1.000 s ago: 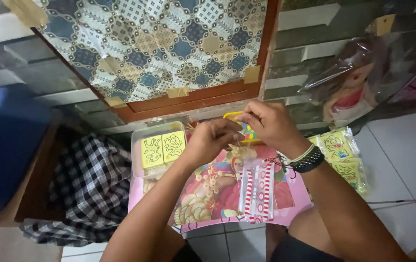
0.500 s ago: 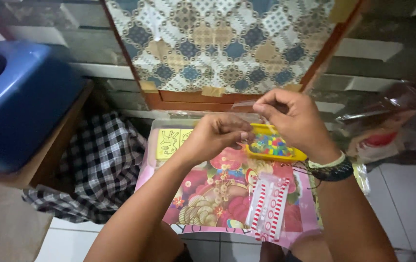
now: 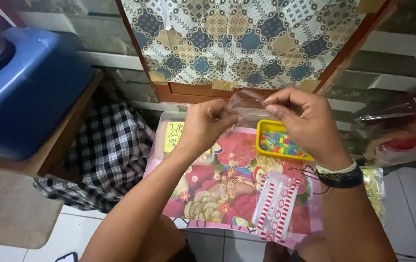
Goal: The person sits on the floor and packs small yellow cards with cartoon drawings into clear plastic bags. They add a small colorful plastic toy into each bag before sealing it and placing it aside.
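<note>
My left hand (image 3: 207, 125) and my right hand (image 3: 303, 121) both pinch a small clear plastic bag (image 3: 246, 107), held up between them above a pink flowered board (image 3: 227, 189) that rests across my lap. Just below my right hand sits a yellow tray (image 3: 281, 144) filled with small coloured beads. A red-and-white striped packet (image 3: 277, 205) lies on the board near my right wrist, which wears dark and pale bracelets. Under my left hand a clear box (image 3: 174, 138) holds yellow printed cards.
A blue plastic container (image 3: 28, 92) stands on a wooden stand at the left, with a black-and-white checked cloth (image 3: 105, 155) beside it. A patterned cloth in a wooden frame (image 3: 246, 43) hangs ahead. Clear bags with goods (image 3: 402, 131) lie at the right on white floor tiles.
The view has swung left and down. My hands have risen from the tray and box and now hold the clear bag up between them; the yellow bead tray stays on the board.
</note>
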